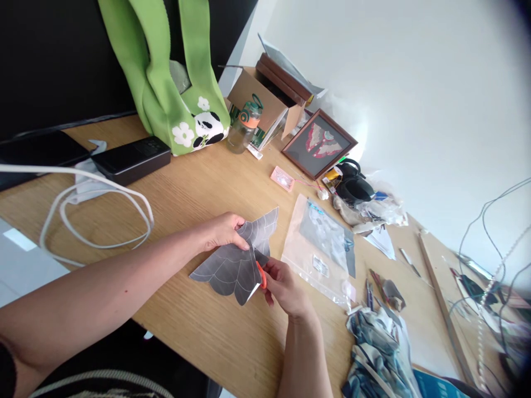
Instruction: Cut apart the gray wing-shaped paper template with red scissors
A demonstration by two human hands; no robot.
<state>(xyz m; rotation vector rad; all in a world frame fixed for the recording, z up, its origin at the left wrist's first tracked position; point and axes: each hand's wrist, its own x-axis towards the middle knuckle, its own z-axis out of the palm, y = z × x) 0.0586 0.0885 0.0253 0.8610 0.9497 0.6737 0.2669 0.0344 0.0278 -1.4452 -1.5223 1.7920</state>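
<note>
A grey wing-shaped sheet (230,267) with white curved lines and a scalloped edge is held above the wooden table. My left hand (227,232) pinches its upper edge between thumb and fingers. In my right hand (286,287) is a pair of scissors (262,275) with orange handles, the fingers closed around them. The scissors lie against the right side of the sheet, near its middle; their blades are mostly hidden by it. To the right of the sheet, a clear plastic bag (320,267) with grey material inside lies flat.
A green panda bag (182,119), a bottle (244,130) and a cardboard box (262,97) stand at the back. A framed butterfly piece (319,145) leans there too. A white cable (103,190) loops at left. Crumpled cloth (375,348) lies at right.
</note>
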